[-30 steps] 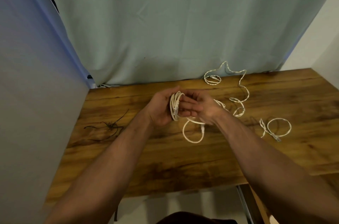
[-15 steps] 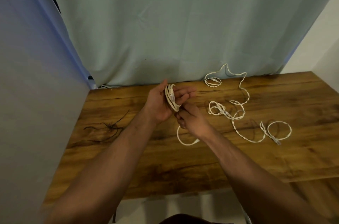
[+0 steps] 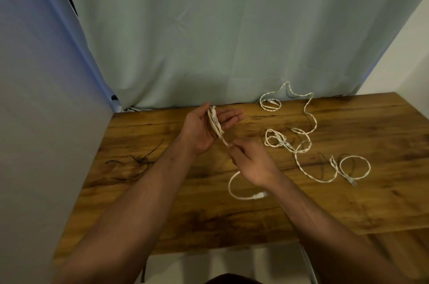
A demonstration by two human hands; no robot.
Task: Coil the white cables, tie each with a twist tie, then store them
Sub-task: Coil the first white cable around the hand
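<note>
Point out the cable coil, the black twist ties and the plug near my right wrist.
cable coil (image 3: 216, 124): head view, wound loops.
black twist ties (image 3: 140, 159): head view, crossing point.
plug (image 3: 258, 195): head view, its body.

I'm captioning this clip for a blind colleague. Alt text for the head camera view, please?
Over a wooden table, the left hand holds a partly wound white cable coil while the right hand pinches its loose tail. An uncoiled white cable sprawls to the right; black twist ties lie to the left.

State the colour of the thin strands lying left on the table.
Black; the strands show best in the head view.
</note>
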